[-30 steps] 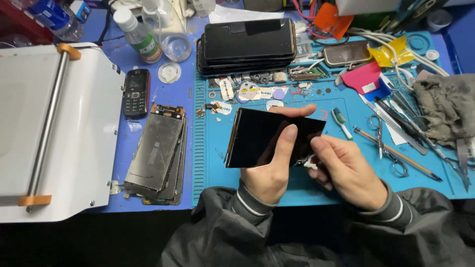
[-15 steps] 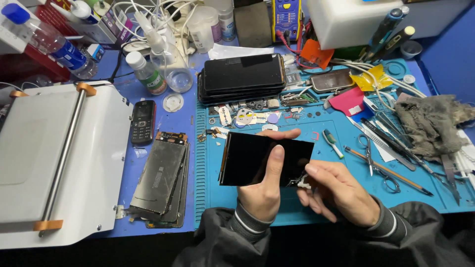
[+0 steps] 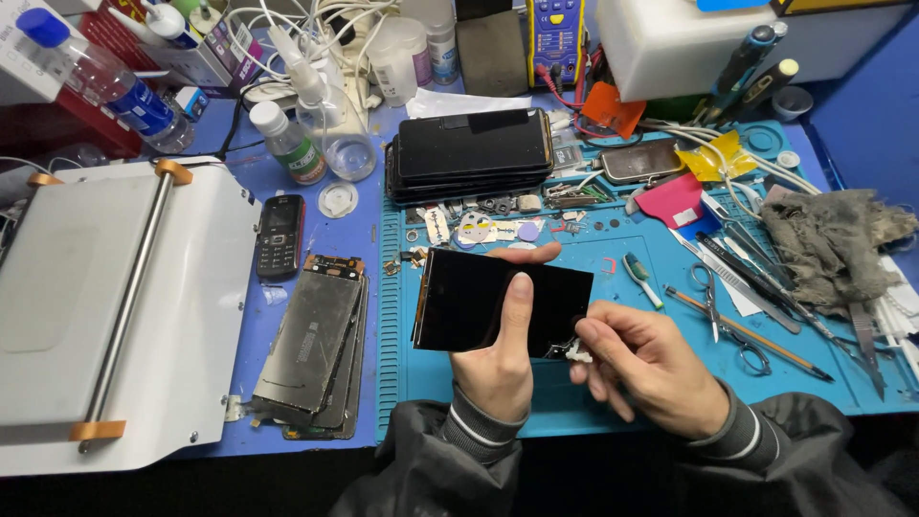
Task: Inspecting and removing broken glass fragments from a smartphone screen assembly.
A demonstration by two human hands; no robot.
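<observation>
My left hand (image 3: 503, 359) grips a black phone screen panel (image 3: 474, 297) from below, thumb lying across its glass, holding it tilted above the blue work mat (image 3: 661, 330). At the panel's lower right corner my right hand (image 3: 646, 369) pinches a small white scrap (image 3: 577, 351) between thumb and fingertips. Both forearms are in dark sleeves with striped cuffs.
A stack of dark phone panels (image 3: 471, 148) lies at the back of the mat. Worn screen assemblies (image 3: 311, 349) and a small black keypad phone (image 3: 280, 235) lie left of the mat, beside a white machine (image 3: 105, 306). Tweezers, scissors (image 3: 723, 311) and a grey rag (image 3: 833, 244) lie right.
The view has tilted up, showing more of the cluttered back of the bench. Both hands stay on the panel, the right hand still at its lower right corner.
</observation>
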